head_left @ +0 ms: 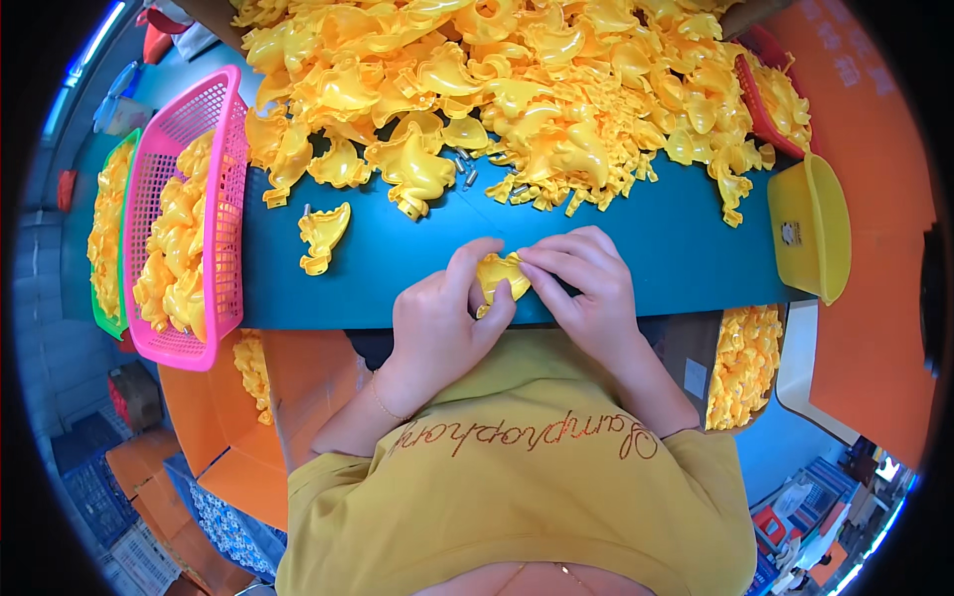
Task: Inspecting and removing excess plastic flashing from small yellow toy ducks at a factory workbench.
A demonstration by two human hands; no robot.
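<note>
Pinching a glossy yellow curved plastic shell (502,274) with left hand (442,313) and right hand (593,293), over near edge of teal bench (373,283). At left edge, inside pink perforated plastic basket (233,174): rounded yellow plastic pieces (182,243), probably done. Toward far edge: heap of loose yellow plastic parts (547,89), apparently remaining.
</note>
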